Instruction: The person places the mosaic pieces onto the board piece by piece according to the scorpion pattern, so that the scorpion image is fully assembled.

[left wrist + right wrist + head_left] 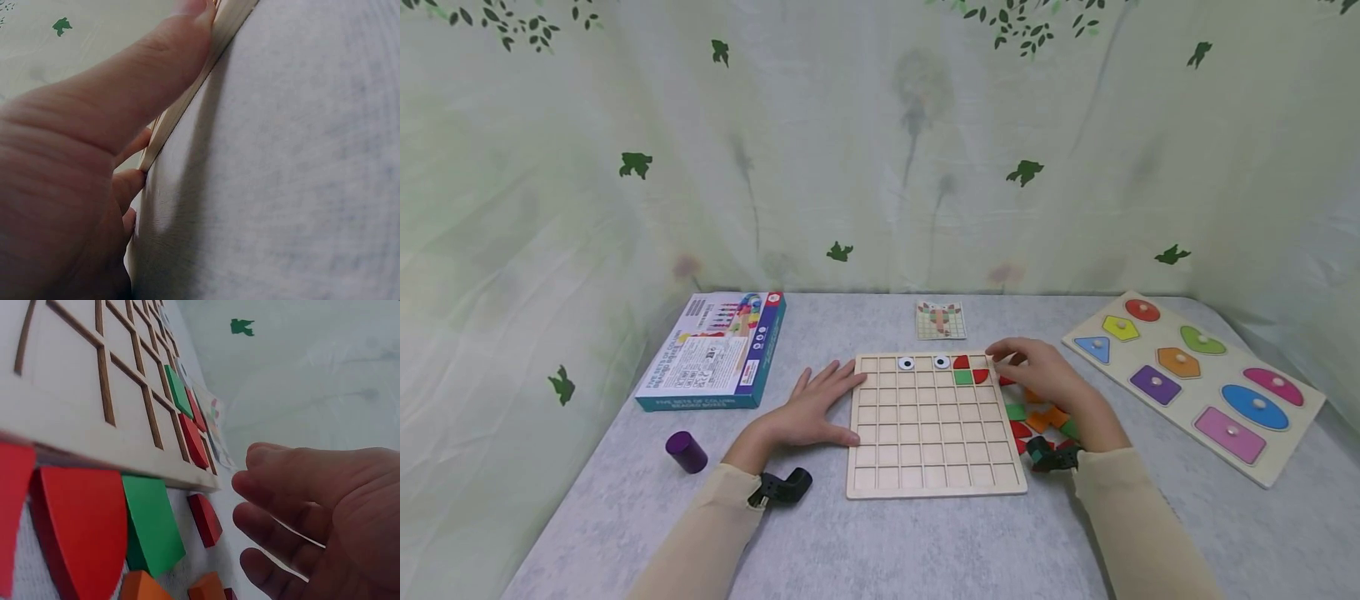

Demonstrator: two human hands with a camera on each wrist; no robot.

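A wooden grid board (923, 478) lies flat on the table. Its top row holds two eye tiles (906, 364) and a red rounded tile (961, 362). Below are a green square tile (962, 377) and another red rounded tile (981, 377). My left hand (808, 414) rests at the board's left edge with spread fingers, the thumb (156, 69) touching the side. My right hand (1037, 371) hovers by the top right corner, fingers loosely bent; no piece shows between them. Loose red, green and orange tiles (1037, 421) lie beneath it, partly hidden by the hand and wrist.
A pattern card (940, 322) lies behind the board. At the left are a boxed toy set (707, 354) and a purple cylinder (687, 452). A knobbed shape puzzle (1213, 379) lies at the right. A printed curtain (880, 167) hangs behind the table.
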